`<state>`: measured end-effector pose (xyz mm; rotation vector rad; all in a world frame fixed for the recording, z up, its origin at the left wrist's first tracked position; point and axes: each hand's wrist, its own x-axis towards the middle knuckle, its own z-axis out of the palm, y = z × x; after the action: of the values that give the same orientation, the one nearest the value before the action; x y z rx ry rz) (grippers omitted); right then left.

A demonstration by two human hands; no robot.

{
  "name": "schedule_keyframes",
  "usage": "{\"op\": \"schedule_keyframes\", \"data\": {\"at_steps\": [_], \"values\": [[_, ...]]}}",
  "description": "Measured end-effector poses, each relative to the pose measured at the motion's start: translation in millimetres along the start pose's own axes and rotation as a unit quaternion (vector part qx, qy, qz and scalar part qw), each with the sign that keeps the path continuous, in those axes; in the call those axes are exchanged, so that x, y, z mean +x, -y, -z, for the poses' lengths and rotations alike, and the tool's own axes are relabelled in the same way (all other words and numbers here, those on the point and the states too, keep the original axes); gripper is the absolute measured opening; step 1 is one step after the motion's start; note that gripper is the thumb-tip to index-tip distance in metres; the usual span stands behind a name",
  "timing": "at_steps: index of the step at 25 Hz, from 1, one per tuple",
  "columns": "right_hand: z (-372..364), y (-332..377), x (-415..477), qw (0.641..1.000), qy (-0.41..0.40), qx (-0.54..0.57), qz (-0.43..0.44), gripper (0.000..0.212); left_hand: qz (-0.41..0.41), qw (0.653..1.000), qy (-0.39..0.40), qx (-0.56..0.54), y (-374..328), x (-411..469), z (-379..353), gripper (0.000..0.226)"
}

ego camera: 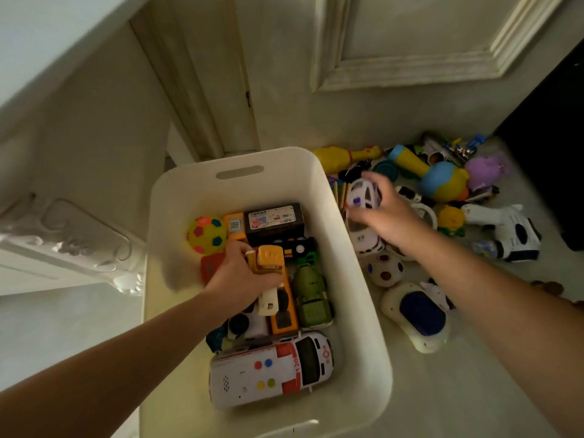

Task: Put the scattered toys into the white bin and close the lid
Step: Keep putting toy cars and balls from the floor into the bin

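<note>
Beside your left hand (237, 276) gripping the yellow truck (268, 257), your right hand (390, 218) grasps a white toy (363, 195) outside the white bin (369, 311); a hasty swing could drop it.

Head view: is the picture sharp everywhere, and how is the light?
Head view: dim, yellowish light; the right hand and the white toy it grips are smeared by motion; the left hand gripping the yellow truck and the ambulance in the white bin are sharp; the wide lens bends the door frame; a shadow lies on the bin's left inner wall.
</note>
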<state>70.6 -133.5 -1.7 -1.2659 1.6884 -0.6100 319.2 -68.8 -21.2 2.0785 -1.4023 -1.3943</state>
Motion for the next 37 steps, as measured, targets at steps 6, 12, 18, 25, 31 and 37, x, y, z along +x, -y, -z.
{"op": "schedule_keyframes", "data": {"at_steps": [6, 12, 18, 25, 31, 37], "values": [[5, 94, -72, 0.920, 0.120, 0.369, 0.063, 0.059, -0.028, 0.999, 0.005, 0.038, 4, -8, -8, 0.051], [-72, 63, -80, 0.988, 0.047, -0.146, 0.019, 0.077, 0.007, 0.987, -0.056, 0.150, 24, -14, -3, 0.050], [-115, 39, -54, 0.944, 0.022, -0.329, 0.018, 0.066, -0.034, 0.987, -0.030, 0.157, 23, -4, -3, 0.054], [-115, 21, -72, 0.872, 0.071, -0.483, 0.041, 0.063, -0.075, 0.982, -0.007, 0.172, 28, -6, -19, 0.059], [-108, 21, -74, 0.841, 0.120, -0.526, 0.053, 0.057, -0.102, 0.979, -0.024, 0.177, 30, -3, -22, 0.056], [-112, 17, -78, 0.763, 0.222, -0.604, 0.063, 0.077, -0.100, 0.977, -0.005, 0.189, 34, -4, -21, 0.060]]}}
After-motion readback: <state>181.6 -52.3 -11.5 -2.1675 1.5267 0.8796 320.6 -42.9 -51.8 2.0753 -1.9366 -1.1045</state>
